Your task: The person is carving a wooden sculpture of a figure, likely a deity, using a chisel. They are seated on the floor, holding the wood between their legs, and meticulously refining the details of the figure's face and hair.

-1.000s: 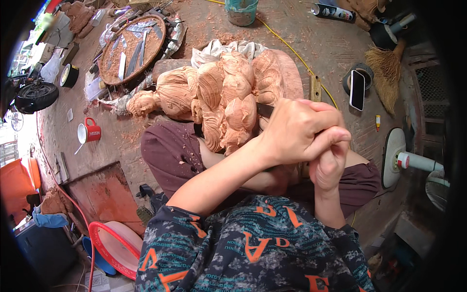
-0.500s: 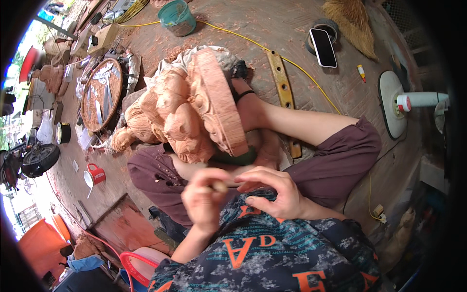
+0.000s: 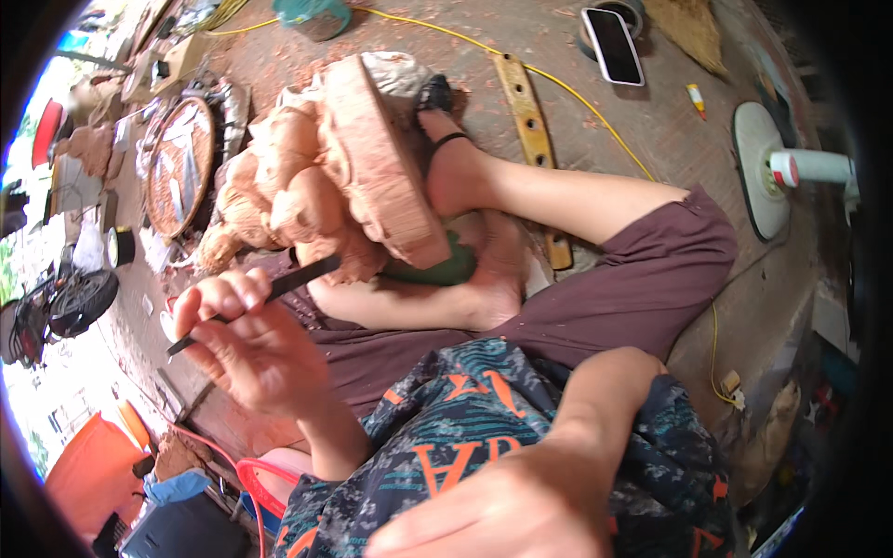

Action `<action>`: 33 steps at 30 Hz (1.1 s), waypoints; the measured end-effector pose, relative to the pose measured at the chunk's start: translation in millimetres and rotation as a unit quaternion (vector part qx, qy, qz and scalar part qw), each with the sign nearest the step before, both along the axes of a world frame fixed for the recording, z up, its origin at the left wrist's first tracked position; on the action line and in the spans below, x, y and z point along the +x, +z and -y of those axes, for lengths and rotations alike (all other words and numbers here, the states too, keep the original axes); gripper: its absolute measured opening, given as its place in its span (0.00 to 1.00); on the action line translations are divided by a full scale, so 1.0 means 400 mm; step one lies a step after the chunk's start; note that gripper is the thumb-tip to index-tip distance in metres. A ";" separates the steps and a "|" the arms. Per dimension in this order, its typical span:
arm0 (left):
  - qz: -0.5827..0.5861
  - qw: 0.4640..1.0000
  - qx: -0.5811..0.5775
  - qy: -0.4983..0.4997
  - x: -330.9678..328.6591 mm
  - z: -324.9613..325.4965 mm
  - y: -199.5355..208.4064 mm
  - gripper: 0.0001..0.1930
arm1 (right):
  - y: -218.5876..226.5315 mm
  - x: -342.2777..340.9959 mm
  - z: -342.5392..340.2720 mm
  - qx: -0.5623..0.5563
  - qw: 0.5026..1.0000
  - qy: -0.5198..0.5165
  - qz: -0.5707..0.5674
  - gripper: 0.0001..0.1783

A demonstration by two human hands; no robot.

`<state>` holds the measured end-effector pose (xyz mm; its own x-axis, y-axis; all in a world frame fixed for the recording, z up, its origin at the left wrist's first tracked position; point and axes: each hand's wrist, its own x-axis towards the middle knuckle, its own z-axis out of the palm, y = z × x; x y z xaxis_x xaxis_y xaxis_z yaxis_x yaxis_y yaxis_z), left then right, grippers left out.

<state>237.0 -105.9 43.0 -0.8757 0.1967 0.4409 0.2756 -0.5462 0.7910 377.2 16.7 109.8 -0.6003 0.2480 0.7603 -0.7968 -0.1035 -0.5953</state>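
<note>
My left hand [image 3: 256, 349] is closed around a dark, narrow, flat bar-shaped tool [image 3: 302, 277], held slanting in front of the carving. Pale reddish wood makes up this carving [image 3: 307, 200], which has rounded, folded shapes and a thick flat base [image 3: 386, 167]. It lies tilted by my legs, partly on white cloth [image 3: 395, 70]. The tool's far end overlaps the carving's lower edge in view; I cannot tell if they touch. Close to my shirt, my right hand [image 3: 493, 511] is smeared by motion, its fingers unclear. A green rounded thing [image 3: 437, 265] shows under the base.
A round woven tray [image 3: 177, 177] with metal blades lies at the left. Beyond my right foot are a yellow bar with holes [image 3: 528, 126], a yellow cable [image 3: 595, 116] and a phone [image 3: 614, 46] on a tape roll. A fan base [image 3: 758, 172] stands at the right.
My hands, close together before, are now apart. The left moved left and up, and the dark tool shows in it. My right hand came down toward my chest. The view shifted slightly.
</note>
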 end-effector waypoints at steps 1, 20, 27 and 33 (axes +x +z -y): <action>-0.003 1.000 0.009 0.015 0.000 -0.008 -0.005 0.12 | -0.001 -0.004 -0.007 -0.005 1.000 0.003 -0.006 0.10; 0.166 0.939 -0.293 -0.068 0.072 0.058 -0.054 0.11 | -0.256 -0.079 -0.005 0.149 0.873 0.050 0.462 0.12; -0.319 0.809 -0.483 0.102 0.060 0.074 -0.088 0.22 | -0.207 -0.080 -0.015 0.009 0.815 0.161 0.556 0.16; -0.261 0.852 -0.453 0.006 -0.088 0.032 0.056 0.13 | -0.188 -0.166 -0.118 0.123 0.923 -0.057 0.360 0.09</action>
